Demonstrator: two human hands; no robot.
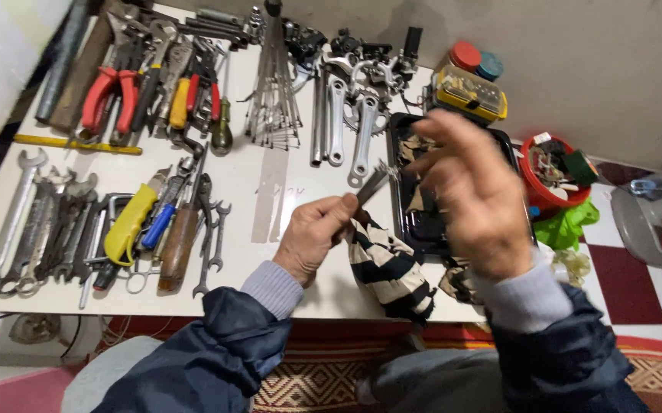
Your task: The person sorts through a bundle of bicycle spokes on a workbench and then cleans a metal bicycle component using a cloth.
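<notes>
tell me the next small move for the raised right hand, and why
Probably bring the right hand back down to the thin metal rods: the left hand pinches them with the black-and-white striped cloth, while the right is blurred, open and holding nothing.

Wrenches (33, 229), pliers (109, 95), perhaps spokes (274, 99) cover the white table (270, 252).

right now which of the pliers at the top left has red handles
The red-handled pliers lie farthest left in the tool cluster, beside the dark bar. The tool next to them on the right has yellow grips instead.
</notes>
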